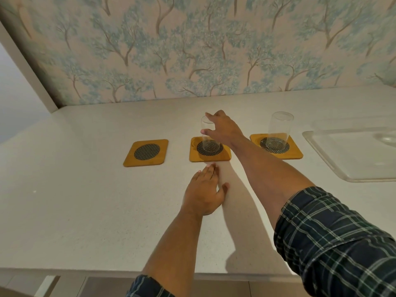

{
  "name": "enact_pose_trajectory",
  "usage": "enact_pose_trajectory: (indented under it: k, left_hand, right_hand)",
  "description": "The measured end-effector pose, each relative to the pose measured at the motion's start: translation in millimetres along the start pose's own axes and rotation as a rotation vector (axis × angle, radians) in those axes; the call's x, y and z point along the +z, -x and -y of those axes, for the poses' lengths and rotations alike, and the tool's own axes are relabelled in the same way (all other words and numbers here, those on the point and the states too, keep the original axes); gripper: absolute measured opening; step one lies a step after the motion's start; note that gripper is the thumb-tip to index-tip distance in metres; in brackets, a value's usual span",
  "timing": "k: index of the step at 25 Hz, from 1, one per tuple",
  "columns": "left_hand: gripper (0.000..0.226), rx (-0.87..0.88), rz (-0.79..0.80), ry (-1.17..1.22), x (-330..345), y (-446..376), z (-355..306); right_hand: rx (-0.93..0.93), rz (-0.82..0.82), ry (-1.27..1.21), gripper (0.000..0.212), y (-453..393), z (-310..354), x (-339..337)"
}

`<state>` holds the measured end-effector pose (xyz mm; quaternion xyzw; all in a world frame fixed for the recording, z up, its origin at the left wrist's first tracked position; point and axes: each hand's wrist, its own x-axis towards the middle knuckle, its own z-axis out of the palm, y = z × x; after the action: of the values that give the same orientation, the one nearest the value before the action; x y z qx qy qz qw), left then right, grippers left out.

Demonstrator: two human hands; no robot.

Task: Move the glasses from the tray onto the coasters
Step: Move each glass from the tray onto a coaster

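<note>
Two of three coasters filled: one clear glass [278,130] stands on the right coaster [296,154]; the right hand [222,129] grips a second glass [209,136] on the middle coaster [194,156]; the left coaster [128,160] waits bare; the left hand [203,191] rests flat, empty, on the counter [85,200]; something glassy, blurred, remains on the tray [321,146].

No legible text, label, brand mark, number or sign appears on any surface in view.
</note>
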<state>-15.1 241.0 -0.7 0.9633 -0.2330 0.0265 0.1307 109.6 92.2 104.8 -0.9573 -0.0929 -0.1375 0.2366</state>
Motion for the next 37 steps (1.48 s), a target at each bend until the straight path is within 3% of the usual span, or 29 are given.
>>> enact_pose_trajectory:
  k: [6,10,12,16,20,25,32,37]
  left_hand:
    - [0.08,0.002,-0.023,0.008,0,-1,-1]
    - [0.078,0.019,-0.075,0.012,-1,-1,-3]
    - [0.075,0.027,-0.137,-0.007,-4,-3,-6]
    - [0.054,0.08,-0.266,-0.012,-5,-13,-22]
    - [0.056,0.215,-0.282,0.013,3,-26,-59]
    - [0.059,0.356,-0.236,0.11,17,-41,-116]
    - [0.073,0.459,-0.112,0.178,39,-60,-183]
    - [0.079,0.458,-0.007,0.183,55,-75,-213]
  right_hand:
    - [0.004,0.015,0.112,0.076,3,4,0]
    - [0.049,0.062,0.14,0.092,8,4,-5]
    - [0.051,0.004,0.138,0.095,17,0,-9]
    - [-0.104,-0.221,0.238,0.066,37,-17,-26]
    - [-0.283,-0.417,0.344,0.03,65,-46,-50]
    - [-0.304,-0.466,0.408,0.014,112,-93,-86]
    - [0.0,-0.506,0.507,0.014,165,-160,-144]
    - [0.403,-0.538,0.525,0.032,186,-212,-179]
